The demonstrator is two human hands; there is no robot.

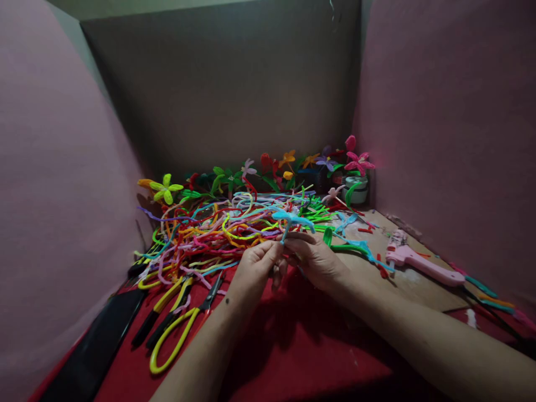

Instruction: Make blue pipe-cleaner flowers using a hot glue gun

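Observation:
My left hand (256, 267) and my right hand (315, 257) meet over a red cloth (293, 346), fingers pinched together on the stem of a light blue pipe-cleaner flower (291, 219). The flower's petals stand just above my fingertips. Right behind it lies a big tangle of coloured pipe cleaners (213, 229). Both forearms reach in from the bottom of the view.
Finished pipe-cleaner flowers (288, 162) line the back wall, some in a small pot (358, 190). A pink glue gun (419, 262) lies on a wooden board at the right. Yellow-handled scissors (180, 329) and pliers (161, 312) lie at the left. Pink walls close both sides.

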